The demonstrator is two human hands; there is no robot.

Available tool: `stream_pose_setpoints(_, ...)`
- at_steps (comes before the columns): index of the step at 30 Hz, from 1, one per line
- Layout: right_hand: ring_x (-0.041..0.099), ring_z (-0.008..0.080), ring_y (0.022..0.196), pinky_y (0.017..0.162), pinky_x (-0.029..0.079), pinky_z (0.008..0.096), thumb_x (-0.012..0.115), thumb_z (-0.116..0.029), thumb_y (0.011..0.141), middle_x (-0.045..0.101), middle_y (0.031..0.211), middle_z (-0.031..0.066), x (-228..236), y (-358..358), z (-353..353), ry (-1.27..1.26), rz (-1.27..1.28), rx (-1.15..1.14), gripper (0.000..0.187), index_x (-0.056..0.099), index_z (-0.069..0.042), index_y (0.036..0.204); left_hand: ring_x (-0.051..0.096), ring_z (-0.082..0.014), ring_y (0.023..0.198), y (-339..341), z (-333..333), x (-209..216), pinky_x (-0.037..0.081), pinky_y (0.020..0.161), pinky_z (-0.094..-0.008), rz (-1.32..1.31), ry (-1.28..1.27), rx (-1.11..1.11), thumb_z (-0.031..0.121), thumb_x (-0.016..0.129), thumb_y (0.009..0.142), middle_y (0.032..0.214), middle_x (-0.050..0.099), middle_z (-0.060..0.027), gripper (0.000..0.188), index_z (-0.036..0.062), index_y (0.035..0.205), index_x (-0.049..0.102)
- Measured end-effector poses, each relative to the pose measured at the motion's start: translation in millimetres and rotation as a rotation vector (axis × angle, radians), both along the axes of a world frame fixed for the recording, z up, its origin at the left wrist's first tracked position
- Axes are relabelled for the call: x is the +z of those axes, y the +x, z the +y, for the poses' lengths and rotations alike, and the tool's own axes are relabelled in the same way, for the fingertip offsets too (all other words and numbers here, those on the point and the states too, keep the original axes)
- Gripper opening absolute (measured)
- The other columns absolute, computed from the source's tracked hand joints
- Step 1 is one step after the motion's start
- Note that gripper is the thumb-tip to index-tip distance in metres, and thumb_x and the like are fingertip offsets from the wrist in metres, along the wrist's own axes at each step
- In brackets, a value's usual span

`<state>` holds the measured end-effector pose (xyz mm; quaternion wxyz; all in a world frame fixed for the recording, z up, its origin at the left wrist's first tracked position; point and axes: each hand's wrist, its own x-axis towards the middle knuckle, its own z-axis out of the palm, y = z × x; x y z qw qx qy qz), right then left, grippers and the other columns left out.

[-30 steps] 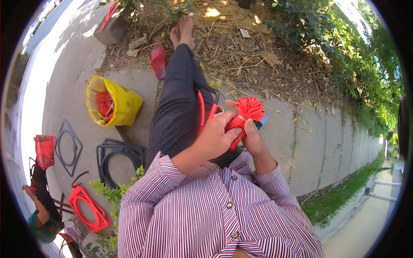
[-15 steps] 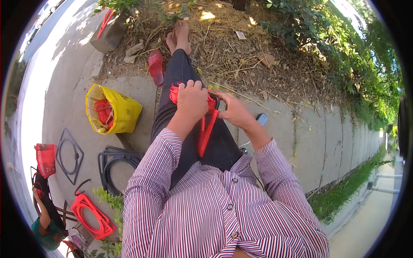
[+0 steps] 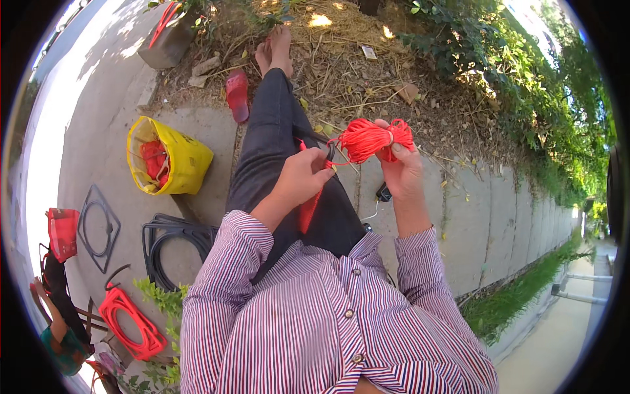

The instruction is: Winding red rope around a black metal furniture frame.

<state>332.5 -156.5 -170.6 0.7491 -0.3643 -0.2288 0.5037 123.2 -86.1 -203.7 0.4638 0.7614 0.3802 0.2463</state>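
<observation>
A tied bundle of bright red cord (image 3: 371, 139) is held up in my right hand (image 3: 401, 172), fingers closed round its right end. From the bundle a strand runs left toward a dark frame (image 3: 331, 152) lying over my lap. My left hand (image 3: 300, 180) pinches the frame's edge and the cord there between thumb and fingers. Along the frame's near side, red cord wrapping (image 3: 308, 213) shows below the left hand, which hides part of it.
To the left stands a yellow bag (image 3: 190, 167) with red cord inside. Dark frames (image 3: 174, 249), a red-wrapped frame (image 3: 131, 322) and a red bag (image 3: 62, 233) are on the pavement. A red slipper (image 3: 237, 95) lies by my leg, a phone (image 3: 384, 192) at right. Another person (image 3: 62, 341) sits lower left.
The cord bundle has passed from under my left hand to my right hand, moving right and up. My left hand has come down onto the frame's edge.
</observation>
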Motion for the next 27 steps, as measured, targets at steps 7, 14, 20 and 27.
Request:
stream_pose_setpoints(7,0.063,0.0288,0.089,0.086,0.047,0.0409,0.072,-0.031,0.077,0.064,0.085,0.0180,63.1,-53.9,-54.5,0.213,0.310,0.633,0.050,0.045,-0.004,0.109,0.063,-0.0172,0.075,9.5,-10.0,-12.7,0.051,0.070,-0.0298,-0.090,-0.206,0.054,0.006,0.070,0.080,0.082,0.065,-0.0107,0.025,-0.0019,0.102,0.059)
stream_pose_setpoints(14,0.055,0.0241,0.059,0.056,0.045,0.0343,0.070,-0.031,0.082,0.056,0.068,0.0121,119.8,-104.9,-80.9,-0.115,0.010,0.622,0.038,0.047,-0.003,0.095,0.064,-0.0292,0.073,11.5,-9.7,-11.1,0.049,0.067,-0.0374,-0.066,-0.138,0.023,0.012,0.070,0.079,0.078,0.064,-0.0161,0.027,-0.0006,0.100,0.057)
stream_pose_setpoints(20,0.054,0.0184,0.056,0.056,0.039,0.0361,0.061,-0.017,0.087,0.057,0.068,0.0085,153.9,-50.4,-50.2,0.908,-0.150,0.829,0.013,0.060,-0.004,0.084,0.062,-0.0269,0.073,20.3,-8.4,8.3,0.049,0.069,-0.0362,0.037,0.092,0.209,0.019,0.067,0.084,0.075,0.062,-0.0115,0.028,-0.0017,0.101,0.058)
stream_pose_setpoints(27,0.059,0.0250,0.088,0.069,0.047,0.0372,0.063,-0.009,0.079,0.061,0.090,0.0064,68.9,-15.8,0.8,-0.172,-1.747,0.404,0.021,0.070,-0.012,0.099,0.035,-0.0067,0.041,9.8,33.3,15.7,0.025,0.039,-0.0221,-0.453,-0.684,0.347,0.032,0.048,0.099,0.058,0.053,-0.0013,0.030,0.0054,0.091,0.059)
